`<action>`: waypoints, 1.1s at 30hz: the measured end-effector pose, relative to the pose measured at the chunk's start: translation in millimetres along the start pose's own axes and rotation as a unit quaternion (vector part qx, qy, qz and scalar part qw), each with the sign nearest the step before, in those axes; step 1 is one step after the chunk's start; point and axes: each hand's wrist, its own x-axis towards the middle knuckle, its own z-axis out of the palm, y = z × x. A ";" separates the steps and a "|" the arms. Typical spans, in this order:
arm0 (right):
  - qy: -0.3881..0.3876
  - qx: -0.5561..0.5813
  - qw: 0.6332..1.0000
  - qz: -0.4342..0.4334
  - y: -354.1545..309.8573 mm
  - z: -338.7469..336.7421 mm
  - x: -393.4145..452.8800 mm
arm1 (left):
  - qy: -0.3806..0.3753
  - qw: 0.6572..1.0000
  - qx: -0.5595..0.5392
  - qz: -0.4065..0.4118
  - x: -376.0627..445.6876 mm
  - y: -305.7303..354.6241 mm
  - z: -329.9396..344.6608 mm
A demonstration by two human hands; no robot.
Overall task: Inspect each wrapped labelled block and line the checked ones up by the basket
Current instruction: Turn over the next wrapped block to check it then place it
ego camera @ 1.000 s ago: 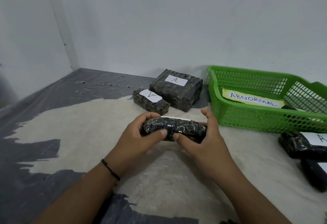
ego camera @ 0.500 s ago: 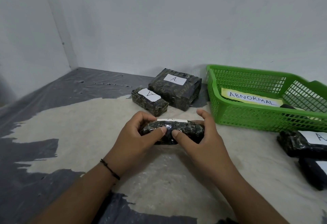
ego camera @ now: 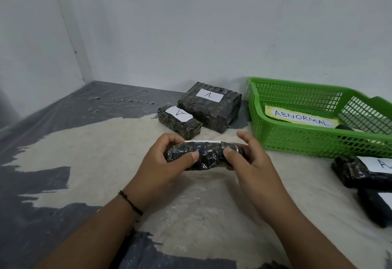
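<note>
- Dark, glossy plastic-wrapped block point(ego camera: 204, 155) held up above the surface at centre, long side facing the camera, only a thin white edge of its label point(ego camera: 202, 141) visible along the top.
- Left hand point(ego camera: 167, 162) clamped on the block's left end, thumb pressed on the near face, fingers curled over the top.
- Right hand point(ego camera: 248, 160) clamped on the right end, thumb on the near face, index finger raised and curled clear above the top edge.
- Thin black cord bracelet point(ego camera: 130, 203) around the left wrist.
- Small wrapped block with a white "A" label point(ego camera: 179, 121) lying flat beyond the hands, label turned sideways.
- Larger wrapped block with a white "A" label point(ego camera: 210, 107) just behind and to the right of it, the two touching or nearly so, close beside the left wall of the basket.
- Green plastic lattice basket point(ego camera: 297, 141) at right, holding a yellow paper strip reading "ABNORMAL" point(ego camera: 302, 118) and a dark item, mostly hidden.
- Two more dark wrapped blocks at the right edge in front of the basket: nearer-to-basket one point(ego camera: 358, 173) with a partly visible "A" label, the other point(ego camera: 375, 209) just below it, cut off by the frame.
- Pale worn patch in the middle of the grey plastic-sheeted surface point(ego camera: 63, 124) under everything; plain white walls behind.
</note>
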 end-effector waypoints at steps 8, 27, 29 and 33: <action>-0.022 0.121 0.991 0.044 -1.4 -2.6 2.4 | 0.019 0.998 -0.050 -0.029 4.9 0.2 -2.3; -0.013 0.027 0.999 -0.009 0.5 3.2 -2.3 | 0.006 0.997 -0.060 -0.051 1.1 1.9 1.4; -0.033 0.115 0.993 0.004 -3.2 0.8 -1.5 | -0.005 0.981 -0.174 -0.082 2.9 1.5 1.1; -0.107 0.178 0.978 0.023 -4.2 -2.0 -2.9 | -0.026 0.968 -0.229 -0.104 1.2 2.1 3.0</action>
